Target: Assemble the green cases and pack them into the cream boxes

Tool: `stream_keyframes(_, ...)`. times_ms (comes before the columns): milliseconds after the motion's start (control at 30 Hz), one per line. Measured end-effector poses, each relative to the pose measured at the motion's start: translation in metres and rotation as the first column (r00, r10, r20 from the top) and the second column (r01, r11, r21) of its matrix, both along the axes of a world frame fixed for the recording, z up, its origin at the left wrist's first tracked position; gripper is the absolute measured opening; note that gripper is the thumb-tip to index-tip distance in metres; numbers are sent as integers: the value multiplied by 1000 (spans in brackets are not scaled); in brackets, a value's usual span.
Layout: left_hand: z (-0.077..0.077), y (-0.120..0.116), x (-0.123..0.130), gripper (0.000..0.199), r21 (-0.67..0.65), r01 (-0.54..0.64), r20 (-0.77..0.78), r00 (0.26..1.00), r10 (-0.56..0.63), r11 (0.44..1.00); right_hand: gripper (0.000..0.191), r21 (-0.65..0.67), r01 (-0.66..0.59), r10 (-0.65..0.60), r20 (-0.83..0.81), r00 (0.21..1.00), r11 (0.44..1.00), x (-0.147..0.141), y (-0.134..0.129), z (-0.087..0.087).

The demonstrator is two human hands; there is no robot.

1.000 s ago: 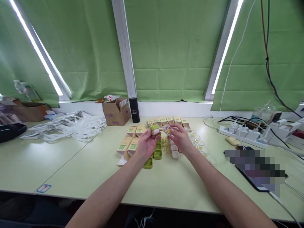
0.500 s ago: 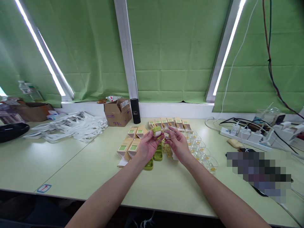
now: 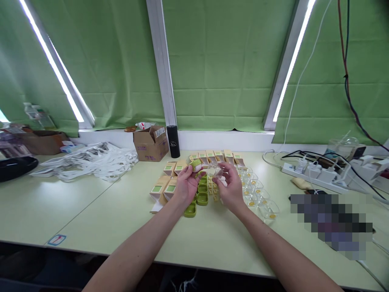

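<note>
Fingers of the left hand (image 3: 187, 185), in the head view, are clamped around a small rounded green-and-white block (image 3: 196, 164), held over the middle of the pale table (image 3: 212, 243); the right hand (image 3: 231, 187) pinches a clear, boxy plastic cover (image 3: 214, 170) between fingertips, just to the block's right. The cover looks light, stiff, slippery and perhaps brittle, best held by opposite walls; the block seems light and firm, suiting a grip round its sides.

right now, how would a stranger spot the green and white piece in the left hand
Below the green blinds is a pale table, with the left hand over its middle. It holds the small green-and-white piece. Unlike the green trays on the table, it is held up and shows white.
</note>
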State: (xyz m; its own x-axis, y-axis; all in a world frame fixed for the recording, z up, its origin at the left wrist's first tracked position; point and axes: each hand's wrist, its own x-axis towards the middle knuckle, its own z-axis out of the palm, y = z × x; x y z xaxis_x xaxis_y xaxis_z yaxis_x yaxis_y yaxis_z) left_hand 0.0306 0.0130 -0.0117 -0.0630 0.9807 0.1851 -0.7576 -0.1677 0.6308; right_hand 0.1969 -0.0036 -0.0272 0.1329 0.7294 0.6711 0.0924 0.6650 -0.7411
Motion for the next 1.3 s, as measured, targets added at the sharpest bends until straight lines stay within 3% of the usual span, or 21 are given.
stream_keyframes(133,-2,3,-1,10,-30,-28,-4,1000,28,999,44,358,80,-163,208,964,930,1,-5,-4)
stream_keyframes(300,-2,3,-1,11,-26,-18,8,1000,19,999,54,452,40,-172,256,951,891,0,-8,-7)
stream_keyframes(400,-2,2,-1,11,-3,-6,0,1000,6,1000,45,390,52,-149,221,964,919,-1,-9,-5)
stream_keyframes(467,-1,2,-1,12,21,-5,-13,1000,5,1000,39,251,6,-45,150,988,968,-1,-9,-2)
stream_keyframes(533,-1,2,-2,13,40,-12,-24,1000,13,999,43,52,-119,118,12,993,992,-2,-8,0)
stream_keyframes(633,-1,2,-2,15,45,-24,-32,999,25,999,43,-160,-360,306,-285,908,919,-2,-2,1)
stream_keyframes(800,1,0,0,20,55,-20,-50,998,23,998,40,-247,-644,425,-575,699,724,2,9,-4)
stream_keyframes(1000,-1,2,1,26,49,15,-93,996,-10,999,28,-220,-755,495,-637,591,618,2,11,-8)
stream_keyframes(1300,-1,-3,5,36,82,155,-185,973,-138,985,34,-214,-796,548,-624,557,566,-3,7,-9)
